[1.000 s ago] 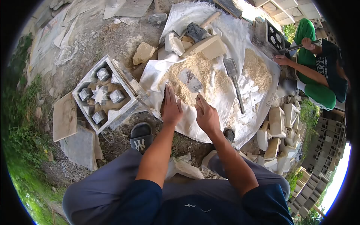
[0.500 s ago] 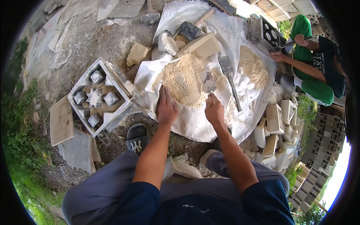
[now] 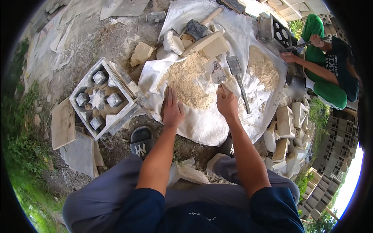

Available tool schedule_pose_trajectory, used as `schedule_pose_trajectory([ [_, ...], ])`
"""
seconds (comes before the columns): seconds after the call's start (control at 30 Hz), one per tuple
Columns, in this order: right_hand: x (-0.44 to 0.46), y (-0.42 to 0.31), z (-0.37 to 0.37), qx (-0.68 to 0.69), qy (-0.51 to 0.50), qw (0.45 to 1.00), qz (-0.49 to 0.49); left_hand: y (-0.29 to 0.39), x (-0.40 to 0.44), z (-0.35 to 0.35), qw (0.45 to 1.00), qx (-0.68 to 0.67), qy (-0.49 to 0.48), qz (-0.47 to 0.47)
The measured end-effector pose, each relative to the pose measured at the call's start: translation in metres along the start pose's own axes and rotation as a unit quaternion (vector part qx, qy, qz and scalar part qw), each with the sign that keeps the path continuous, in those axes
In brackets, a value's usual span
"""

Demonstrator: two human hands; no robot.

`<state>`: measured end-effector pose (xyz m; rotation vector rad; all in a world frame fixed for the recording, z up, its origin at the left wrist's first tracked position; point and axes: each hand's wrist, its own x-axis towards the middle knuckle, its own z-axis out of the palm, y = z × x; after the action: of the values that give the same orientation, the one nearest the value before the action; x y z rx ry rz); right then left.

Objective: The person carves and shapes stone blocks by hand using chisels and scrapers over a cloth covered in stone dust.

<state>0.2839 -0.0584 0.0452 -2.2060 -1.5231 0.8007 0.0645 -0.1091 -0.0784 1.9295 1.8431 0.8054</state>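
My right hand [image 3: 227, 100] is closed round the handle of a flat trowel [image 3: 217, 72], whose blade rests at the right part of a pile of pale yellow powder [image 3: 188, 79]. The powder lies on a white sheet [image 3: 206, 130]. Flat on the sheet's left part, beside the powder, is my left hand [image 3: 172, 108], open with its fingers stretched out. Right of the trowel lies a dark flat-headed tool [image 3: 237, 73] with a long handle. Beyond the powder sit a pale block [image 3: 208, 44] and a dark mallet head [image 3: 197, 29].
A metal mould [image 3: 101, 99] with a star centre stands at the left, near boards [image 3: 63, 125]. Broken pale blocks [image 3: 284, 122] are heaped at the right. At the upper right, a co-worker [image 3: 330, 66] holds a tool at another mould [image 3: 280, 34]. A stone [image 3: 142, 54] lies behind.
The trowel has moved right and then away from me across the powder. My left hand has shifted slightly left and stays flat. The view has shifted a little.
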Motion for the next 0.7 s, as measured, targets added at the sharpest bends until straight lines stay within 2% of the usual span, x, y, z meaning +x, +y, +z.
schedule_pose_trajectory([
  [0.1, 0.023, -0.012, 0.010, 0.031, -0.054, 0.996, 0.061, 0.002, 0.001, 0.000, 1.000, 0.008, 0.001, 0.000],
  [0.13, 0.016, -0.007, 0.024, 0.070, -0.036, 0.997, 0.022, 0.001, 0.001, 0.001, 1.000, 0.015, -0.003, 0.000],
  [0.2, -0.001, -0.005, 0.043, 0.054, -0.051, 0.997, -0.022, 0.001, 0.008, 0.001, 1.000, 0.023, 0.000, -0.002],
  [0.4, -0.033, -0.003, 0.023, -0.015, -0.106, 0.993, -0.041, 0.004, 0.003, -0.003, 1.000, 0.009, -0.009, -0.002],
  [0.5, -0.071, 0.006, 0.030, 0.040, 0.030, 0.998, 0.044, 0.002, 0.002, 0.002, 0.999, -0.020, 0.024, 0.012],
  [0.6, -0.115, 0.009, 0.056, 0.089, 0.029, 0.990, 0.108, 0.003, 0.002, 0.000, 0.998, -0.014, 0.049, 0.028],
  [0.67, -0.127, -0.009, 0.072, 0.138, 0.021, 0.982, 0.128, 0.003, 0.002, 0.000, 0.998, -0.009, 0.050, 0.031],
  [0.7, -0.127, -0.032, 0.065, 0.141, -0.016, 0.974, 0.176, 0.003, 0.002, -0.001, 0.998, -0.009, 0.052, 0.031],
])
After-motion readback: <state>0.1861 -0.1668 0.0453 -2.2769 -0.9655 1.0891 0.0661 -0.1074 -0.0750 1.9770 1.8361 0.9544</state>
